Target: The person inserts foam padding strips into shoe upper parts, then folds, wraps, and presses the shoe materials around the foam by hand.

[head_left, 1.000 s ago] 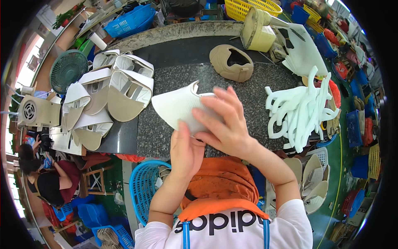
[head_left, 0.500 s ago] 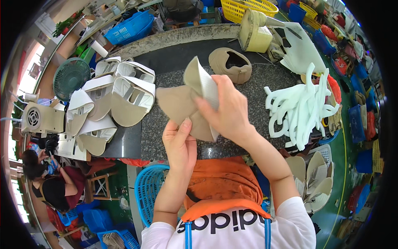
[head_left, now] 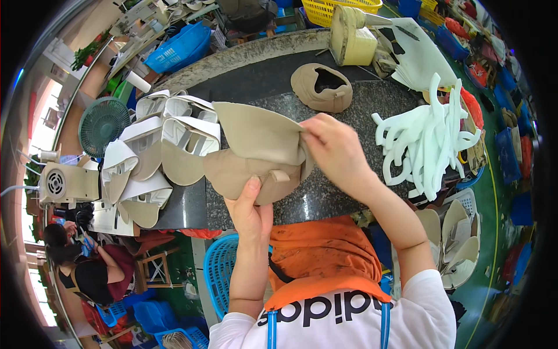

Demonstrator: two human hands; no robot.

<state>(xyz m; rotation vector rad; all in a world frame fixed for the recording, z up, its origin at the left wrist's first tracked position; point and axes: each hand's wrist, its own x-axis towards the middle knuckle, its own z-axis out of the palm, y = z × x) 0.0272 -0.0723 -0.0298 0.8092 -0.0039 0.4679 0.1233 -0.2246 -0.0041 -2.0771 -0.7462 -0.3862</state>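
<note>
A beige cap-like piece (head_left: 229, 174) is held over the dark speckled worktop, with a small loop tab and a smooth, stiff panel (head_left: 258, 132) standing up on its far side. My left hand (head_left: 251, 212) grips its near edge from below, thumb on top near the tab. Closed at the panel's right corner, my right hand (head_left: 337, 150) pinches the edge there; its fingertips are partly hidden. Beyond the held piece, a finished-looking beige cap (head_left: 321, 87) lies with its dark opening showing.
Several white-and-beige cap parts (head_left: 186, 142) are piled at left, near a green fan (head_left: 104, 128). Pale foam strips (head_left: 430, 139) lie heaped at right. A yellowish block-like tool (head_left: 354, 43) stands at the back. A blue basket (head_left: 218, 279) sits below the worktop.
The held cap piece has been turned and its stiff panel swung out to face me. My right hand has moved off the middle to the panel's right corner; the left keeps hold.
</note>
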